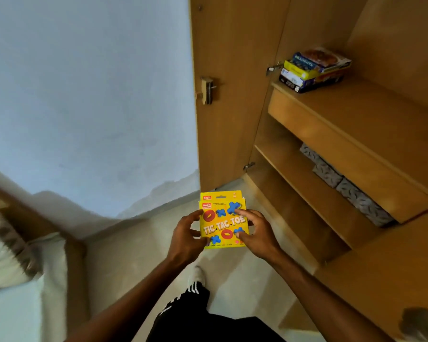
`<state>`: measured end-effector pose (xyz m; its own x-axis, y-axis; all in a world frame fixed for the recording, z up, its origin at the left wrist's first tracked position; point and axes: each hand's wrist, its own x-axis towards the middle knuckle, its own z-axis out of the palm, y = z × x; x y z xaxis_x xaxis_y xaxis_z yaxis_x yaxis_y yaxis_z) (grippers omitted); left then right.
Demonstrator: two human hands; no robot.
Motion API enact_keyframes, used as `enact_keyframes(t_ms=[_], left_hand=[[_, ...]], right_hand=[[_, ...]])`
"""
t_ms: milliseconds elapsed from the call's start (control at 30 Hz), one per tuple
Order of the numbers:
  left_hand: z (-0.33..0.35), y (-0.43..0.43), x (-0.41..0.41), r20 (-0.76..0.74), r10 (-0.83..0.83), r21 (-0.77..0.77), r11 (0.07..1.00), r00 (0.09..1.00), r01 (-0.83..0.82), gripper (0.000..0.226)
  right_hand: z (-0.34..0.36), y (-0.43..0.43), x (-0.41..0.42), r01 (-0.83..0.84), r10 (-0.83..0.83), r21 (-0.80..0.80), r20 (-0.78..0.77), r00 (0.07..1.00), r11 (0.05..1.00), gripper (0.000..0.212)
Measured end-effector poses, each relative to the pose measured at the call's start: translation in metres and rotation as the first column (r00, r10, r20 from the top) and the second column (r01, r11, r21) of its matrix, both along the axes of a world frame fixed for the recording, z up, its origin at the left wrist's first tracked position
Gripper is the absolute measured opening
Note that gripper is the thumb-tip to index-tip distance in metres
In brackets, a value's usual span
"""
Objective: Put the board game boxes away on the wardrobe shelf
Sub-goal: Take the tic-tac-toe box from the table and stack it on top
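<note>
Two yellow Tic Tac Toe boxes [223,222] are stacked flat, one under the other, held low in front of me over the floor. My left hand [187,236] grips their left edge and my right hand [256,233] grips their right edge, fingers over the top face. Up at the right, a stack of several board game boxes [313,69] lies at the left end of the wooden wardrobe shelf [371,119].
The open wardrobe door [230,95] with a metal latch stands left of the shelves. Grey patterned boxes [349,191] fill a lower shelf. A bed with a wooden frame [22,255] is at the left. My leg and white shoe [197,280] are below the boxes.
</note>
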<state>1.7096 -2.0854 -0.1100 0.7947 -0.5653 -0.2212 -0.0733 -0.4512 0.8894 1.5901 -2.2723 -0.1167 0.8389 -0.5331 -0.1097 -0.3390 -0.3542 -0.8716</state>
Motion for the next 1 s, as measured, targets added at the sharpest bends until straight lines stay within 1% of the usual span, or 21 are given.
enact_keyframes(t_ms=[33,200,300,500,600,667,733,800,1000], left_hand=[[0.003,-0.020,0.023,-0.013,-0.028,0.010,1.000,1.000,0.029,0.081],[0.026,-0.128,0.118,0.033,-0.199,0.010,0.980,0.979,0.199,0.078],[0.040,-0.194,0.152,0.031,-0.278,-0.019,0.960,0.960,0.279,0.078],[0.074,-0.354,0.204,0.096,-0.439,-0.066,0.893,0.894,0.445,0.076],[0.088,-0.433,0.219,0.118,-0.459,-0.111,0.875,0.881,0.471,0.074],[0.096,-0.492,0.229,0.138,-0.442,-0.138,0.877,0.886,0.459,0.072],[0.107,-0.530,0.238,0.139,-0.437,-0.162,0.875,0.889,0.455,0.069],[0.116,-0.588,0.250,0.155,-0.417,-0.192,0.876,0.895,0.442,0.065],[0.145,-0.693,0.284,0.243,-0.388,-0.197,0.878,0.889,0.437,0.049]], right_hand=[[0.005,-0.016,0.017,0.039,-0.039,0.009,-0.007,0.999,0.999,0.062],[0.022,-0.098,0.083,0.220,-0.220,-0.007,0.039,0.975,0.975,0.060],[0.030,-0.148,0.107,0.318,-0.315,-0.015,0.092,0.945,0.948,0.060],[0.053,-0.282,0.139,0.466,-0.446,-0.081,0.188,0.875,0.881,0.060],[0.064,-0.358,0.152,0.500,-0.462,-0.145,0.232,0.856,0.854,0.060],[0.074,-0.418,0.162,0.504,-0.456,-0.183,0.250,0.854,0.844,0.059],[0.086,-0.458,0.173,0.511,-0.453,-0.178,0.287,0.844,0.841,0.057],[0.097,-0.517,0.185,0.531,-0.459,-0.187,0.325,0.827,0.826,0.055],[0.131,-0.623,0.223,0.530,-0.446,-0.206,0.345,0.826,0.822,0.052]])
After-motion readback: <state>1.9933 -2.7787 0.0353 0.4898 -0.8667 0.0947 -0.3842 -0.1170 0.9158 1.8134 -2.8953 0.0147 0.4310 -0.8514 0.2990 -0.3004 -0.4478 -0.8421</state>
